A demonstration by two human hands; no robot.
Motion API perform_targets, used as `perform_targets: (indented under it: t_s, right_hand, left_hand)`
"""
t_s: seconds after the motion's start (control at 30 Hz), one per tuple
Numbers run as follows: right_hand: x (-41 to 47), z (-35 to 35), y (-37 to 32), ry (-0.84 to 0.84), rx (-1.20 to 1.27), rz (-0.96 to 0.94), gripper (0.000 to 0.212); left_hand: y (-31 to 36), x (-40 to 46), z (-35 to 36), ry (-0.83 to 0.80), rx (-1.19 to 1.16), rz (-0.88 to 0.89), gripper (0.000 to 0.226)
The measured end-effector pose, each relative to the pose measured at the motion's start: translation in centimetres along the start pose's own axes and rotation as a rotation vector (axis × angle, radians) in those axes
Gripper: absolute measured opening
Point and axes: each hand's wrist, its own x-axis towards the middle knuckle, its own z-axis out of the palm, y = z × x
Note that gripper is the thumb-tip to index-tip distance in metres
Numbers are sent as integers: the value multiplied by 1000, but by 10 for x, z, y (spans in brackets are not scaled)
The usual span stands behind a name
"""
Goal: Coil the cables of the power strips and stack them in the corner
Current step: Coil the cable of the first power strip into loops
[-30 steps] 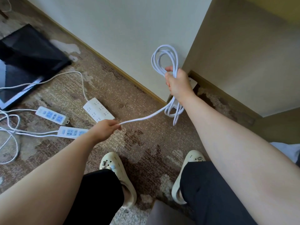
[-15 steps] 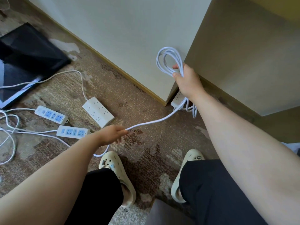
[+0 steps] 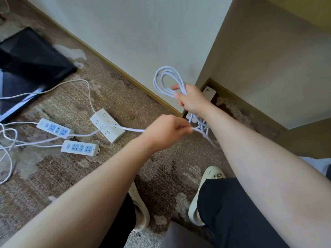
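Left hand (image 3: 165,130) nearer coil (image 3: 167,80); strand blurred

We note three power strips (image 3: 107,125) on carpet (image 3: 114,97), left of corner; a fourth strip (image 3: 208,93) in it.

Worn brown patterned carpet (image 3: 107,97) underfoot, blotched with pale patches. Flat black panel (image 3: 30,68) lying far left on the carpet, glossy, one pale edge showing. White wall (image 3: 134,33) running along the far side with a tan baseboard (image 3: 114,63) at its foot. Beige cabinet side (image 3: 268,59) on the right. Two cream clogs (image 3: 213,178) near, below dark trouser legs (image 3: 238,212).
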Motion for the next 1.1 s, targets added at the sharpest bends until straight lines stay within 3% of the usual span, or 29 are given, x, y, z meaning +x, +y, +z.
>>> perform_targets:
  t_s: [0.1, 0.27, 0.4, 0.5, 0.67, 0.97, 1.1]
  right_hand:
    - [-4, 1, 5, -37, 57, 39, 25]
    - [-5, 1, 12, -82, 117, 71, 21]
    - [-5, 10, 16, -160, 147, 111, 21]
    - [-6, 13, 15, -202, 149, 115, 20]
    - [-7, 12, 17, -234, 106, 145, 24]
    - [-13, 18, 12, -289, 113, 167, 24]
    - [-13, 22, 12, -220, 121, 175, 23]
  left_hand:
    - [-3, 6, 13, -24, 153, -145, 21]
    - [-12, 16, 8, 179, 38, -306, 20]
    - [-13, 17, 13, 275, 105, -450, 33]
    - [-14, 20, 13, 355, 24, -453, 34]
    - [-19, 22, 12, 370, -134, -431, 18]
    - [-19, 20, 13, 525, -63, -412, 23]
    - [-22, 17, 7, 582, 23, -473, 35]
